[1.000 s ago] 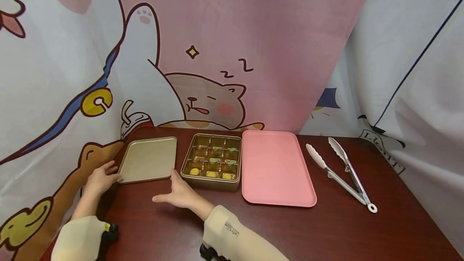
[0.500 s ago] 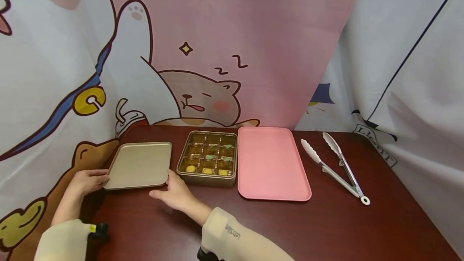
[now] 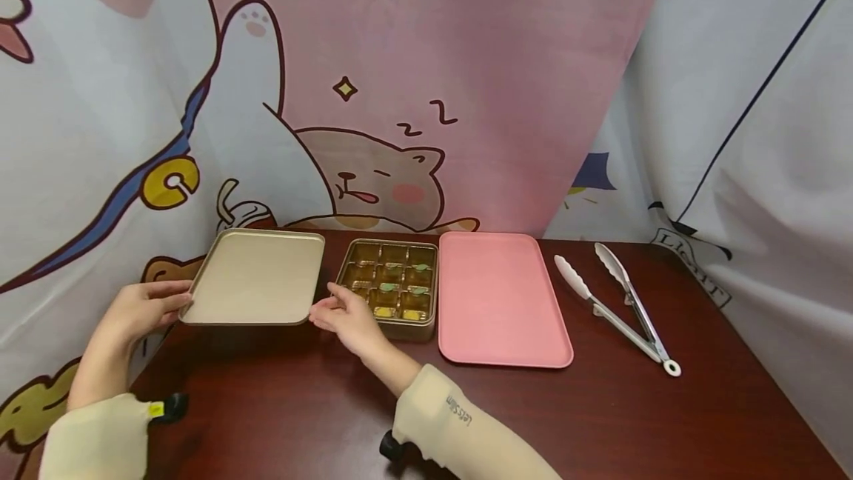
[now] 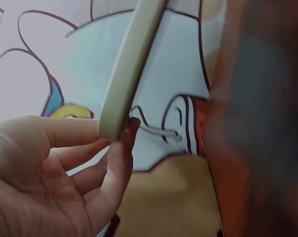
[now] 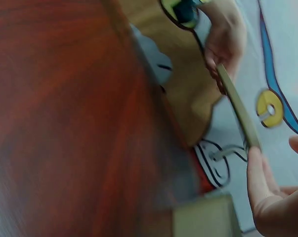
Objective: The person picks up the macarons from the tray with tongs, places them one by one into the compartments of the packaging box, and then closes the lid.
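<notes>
A flat gold tin lid is raised above the table at the left. My left hand pinches its left edge; the left wrist view shows the lid's rim between thumb and fingers. At its front right corner my right hand grips the edge with its fingertips, while one finger stands apart from the lid in the right wrist view. Just right of the lid, a gold tin box has a divided insert with yellow and green pieces in some compartments. The right hand overlaps the box's front left corner in the head view.
A pink tray lies directly right of the box. Farther right, spread tongs with white tips rest on the dark red table. A printed cloth hangs behind the table and along its sides.
The lid has been lifted off the table and moved slightly up in view. My left hand took its left edge, and my right hand's fingers closed at the right corner. The box, tray and tongs stayed put.
</notes>
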Motion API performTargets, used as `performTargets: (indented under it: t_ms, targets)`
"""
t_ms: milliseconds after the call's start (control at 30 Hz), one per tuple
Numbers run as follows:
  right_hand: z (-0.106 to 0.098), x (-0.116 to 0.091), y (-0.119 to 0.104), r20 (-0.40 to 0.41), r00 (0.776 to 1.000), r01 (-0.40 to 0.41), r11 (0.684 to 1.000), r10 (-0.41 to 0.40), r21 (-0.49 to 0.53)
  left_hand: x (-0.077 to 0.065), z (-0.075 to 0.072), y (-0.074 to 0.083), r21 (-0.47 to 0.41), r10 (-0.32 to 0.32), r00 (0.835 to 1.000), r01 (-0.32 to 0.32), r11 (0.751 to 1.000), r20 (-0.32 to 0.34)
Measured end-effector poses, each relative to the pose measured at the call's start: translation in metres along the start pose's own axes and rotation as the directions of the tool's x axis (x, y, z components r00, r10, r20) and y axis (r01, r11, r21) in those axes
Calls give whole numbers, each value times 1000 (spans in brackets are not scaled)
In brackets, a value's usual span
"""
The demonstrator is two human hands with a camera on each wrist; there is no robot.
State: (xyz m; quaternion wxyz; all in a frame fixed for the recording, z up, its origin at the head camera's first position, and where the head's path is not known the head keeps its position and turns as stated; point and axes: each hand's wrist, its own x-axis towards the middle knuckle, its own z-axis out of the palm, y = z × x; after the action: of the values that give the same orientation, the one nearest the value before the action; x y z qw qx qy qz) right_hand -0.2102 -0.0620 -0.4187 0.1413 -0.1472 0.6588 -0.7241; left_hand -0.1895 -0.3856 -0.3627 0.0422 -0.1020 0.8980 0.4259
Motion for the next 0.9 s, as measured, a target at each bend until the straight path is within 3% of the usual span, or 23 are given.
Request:
performTargets:
  t_ms: [100,200,467,700,900]
  targets:
    - [-18,4,-8,20,1000,-5,996,3,93,0,7,15,5,19,1000,-19,1000,15]
    - [-35,6,-17,8,1000,-4,996,3,89,2,17,32,2,63,998,-63,998,29]
    - [-84,7,-33,-155,987,24,996,-36,-82,8,53,79,-34,225,974,-225,974,-5]
    - [-122,0,-51,-259,960,37,964,-108,-263,8,86,113,51,344,927,-340,939,-149]
    - [-140,-5,-65,-307,920,114,918,-242,-380,18,107,131,27,388,862,-402,915,-326]
